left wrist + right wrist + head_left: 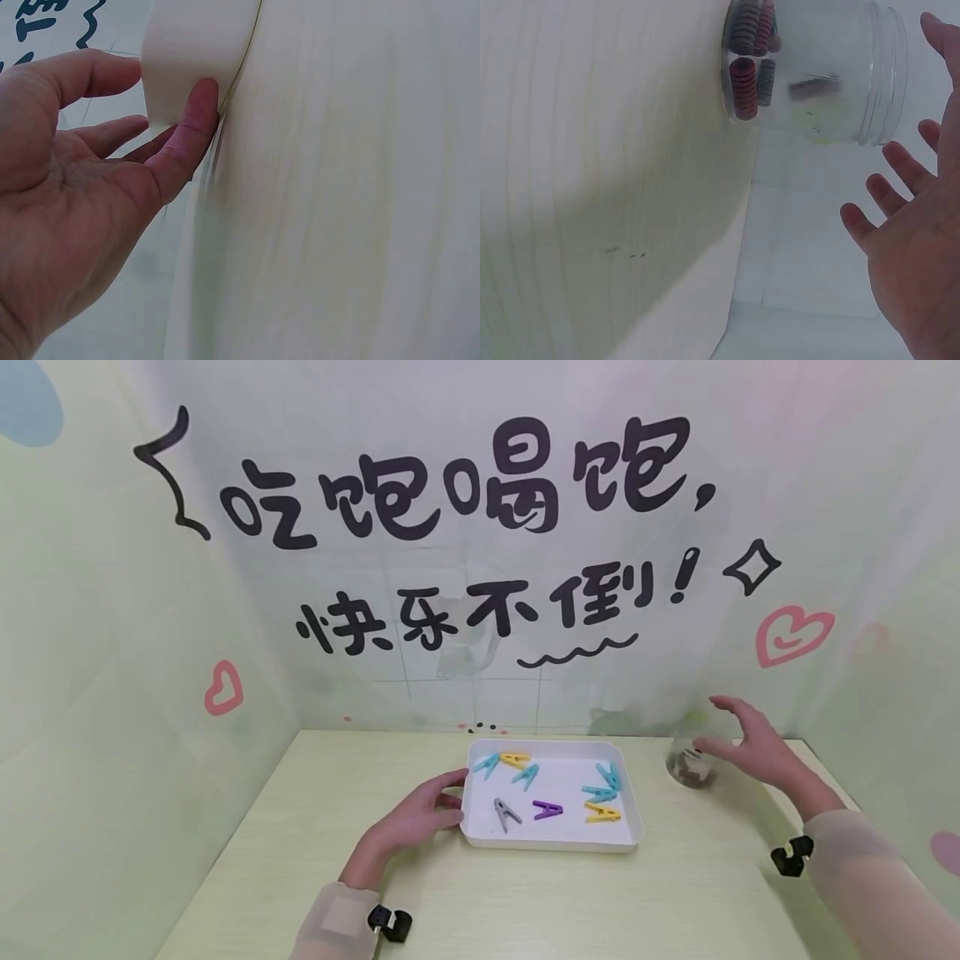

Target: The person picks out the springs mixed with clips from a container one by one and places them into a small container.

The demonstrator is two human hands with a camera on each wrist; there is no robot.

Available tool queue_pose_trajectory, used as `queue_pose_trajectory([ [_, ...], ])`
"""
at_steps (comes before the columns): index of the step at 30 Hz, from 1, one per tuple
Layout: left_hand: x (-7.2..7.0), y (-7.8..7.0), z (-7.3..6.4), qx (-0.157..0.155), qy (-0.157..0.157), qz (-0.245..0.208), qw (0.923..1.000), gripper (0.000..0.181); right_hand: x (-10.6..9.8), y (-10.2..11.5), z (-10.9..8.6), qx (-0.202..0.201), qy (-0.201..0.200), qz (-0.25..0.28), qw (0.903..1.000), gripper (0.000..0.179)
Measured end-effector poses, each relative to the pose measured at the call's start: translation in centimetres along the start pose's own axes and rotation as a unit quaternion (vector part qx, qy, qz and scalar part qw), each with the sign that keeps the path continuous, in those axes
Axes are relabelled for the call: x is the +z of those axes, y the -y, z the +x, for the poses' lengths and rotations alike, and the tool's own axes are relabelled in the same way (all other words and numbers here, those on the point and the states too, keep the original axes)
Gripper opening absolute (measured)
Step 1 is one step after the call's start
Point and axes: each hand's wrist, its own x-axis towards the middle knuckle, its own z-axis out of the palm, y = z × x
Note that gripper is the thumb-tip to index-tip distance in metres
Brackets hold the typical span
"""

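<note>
My left hand (416,817) rests its fingertips against the outer left wall of a shallow white tray (555,842). In the left wrist view the fingers lie along the outside of the tray wall (187,52), low down by the tabletop. Inside lie several small plastic clothespins: teal, yellow, one grey (507,815) and one purple (548,810). My right hand (761,752) hovers at a clear jar (686,756), fingers spread near its uncovered mouth. Several ribbed red and dark-grey cylinders (744,88) stand or lie at the bottom of the jar.
The pale wood tabletop (480,902) ends at a printed cloth backdrop (465,693) just behind the tray and jar. More cloth walls (112,735) close in both sides. Each wrist wears a small black device (392,924).
</note>
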Motion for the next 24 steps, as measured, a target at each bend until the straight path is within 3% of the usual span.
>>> queue_pose_trajectory([
  [13, 0.2, -0.3, 0.1, -0.004, 0.0, 0.004, 1.0, 0.067, 0.2, 0.0, -0.4, -0.012, -0.011, -0.007, 0.9998, 0.086],
  [24, -0.3, -0.2, -0.2, -0.016, -0.01, 0.003, 0.9998, 0.069, 0.2, 1.6, -1.1, -0.021, -0.026, -0.009, 0.9994, 0.088],
])
